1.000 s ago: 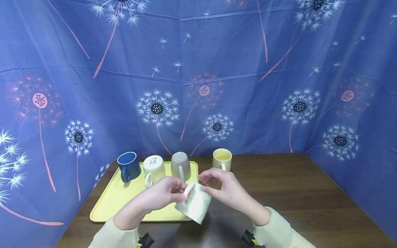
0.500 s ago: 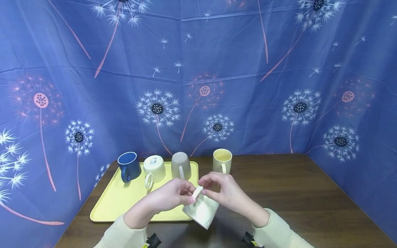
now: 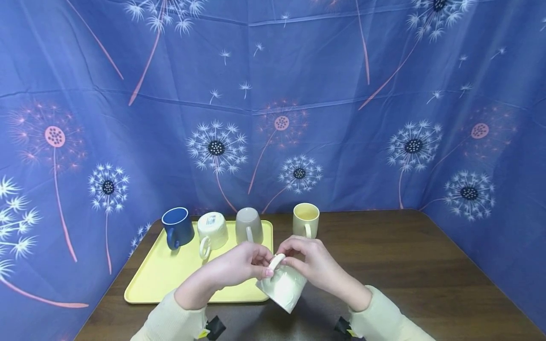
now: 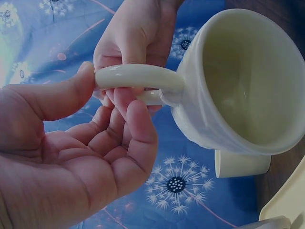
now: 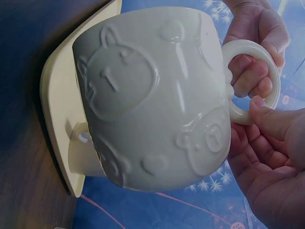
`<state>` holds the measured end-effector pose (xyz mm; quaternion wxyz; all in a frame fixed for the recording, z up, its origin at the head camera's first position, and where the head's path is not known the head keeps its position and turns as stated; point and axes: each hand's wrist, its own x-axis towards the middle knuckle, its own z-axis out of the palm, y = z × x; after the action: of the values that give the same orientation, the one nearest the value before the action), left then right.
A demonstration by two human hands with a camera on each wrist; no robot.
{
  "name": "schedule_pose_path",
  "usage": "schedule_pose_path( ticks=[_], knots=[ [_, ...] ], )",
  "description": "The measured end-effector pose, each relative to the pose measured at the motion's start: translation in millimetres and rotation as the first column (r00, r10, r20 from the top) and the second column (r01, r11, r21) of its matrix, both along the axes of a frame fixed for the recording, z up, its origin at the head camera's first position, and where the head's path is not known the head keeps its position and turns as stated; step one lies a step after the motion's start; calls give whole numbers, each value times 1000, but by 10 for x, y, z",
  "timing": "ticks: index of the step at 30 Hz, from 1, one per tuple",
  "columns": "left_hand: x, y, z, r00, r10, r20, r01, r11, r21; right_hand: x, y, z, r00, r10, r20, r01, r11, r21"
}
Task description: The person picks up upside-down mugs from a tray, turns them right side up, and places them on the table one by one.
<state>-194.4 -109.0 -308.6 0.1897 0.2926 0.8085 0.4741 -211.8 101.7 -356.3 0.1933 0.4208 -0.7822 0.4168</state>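
Above the table, near the tray's front right corner, both hands hold a cream mug [image 3: 285, 288] tilted, its mouth angled down. Raised animal faces and hearts cover the mug's side [image 5: 157, 105] in the right wrist view. My left hand [image 3: 239, 266] pinches the mug's handle [image 4: 138, 76] between thumb and fingers. From the other side, my right hand [image 3: 310, 255] has its thumb and fingertips on the same handle, close to the left fingers. The left wrist view looks into the mug's hollow inside [image 4: 252, 90].
A yellow tray [image 3: 149, 284] lies at left on the wooden table [image 3: 384, 265]. Along its back stand a blue mug [image 3: 178, 228], an upside-down cream mug [image 3: 213, 232] and an upside-down grey mug [image 3: 248, 225]. A pale yellow mug [image 3: 305, 220] stands upright behind my right hand.
My left hand has carried the mug slightly right, and its handle has turned toward my right hand. The right fingertips have shifted from the mug's body onto the handle.
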Motion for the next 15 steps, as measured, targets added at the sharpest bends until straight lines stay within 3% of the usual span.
schedule_pose_path(
  ticks=[8, 15],
  knots=[
    [5, -5, 16, 1000, -5, -27, 7, 999, 50, 6, 33, 62, 1000, -6, -18, 6, 1000, -5],
    [39, -15, 2, 997, 60, -49, -55, 994, 99, 24, 53, 103, 998, -68, 16, 68, 998, -13]
  ],
)
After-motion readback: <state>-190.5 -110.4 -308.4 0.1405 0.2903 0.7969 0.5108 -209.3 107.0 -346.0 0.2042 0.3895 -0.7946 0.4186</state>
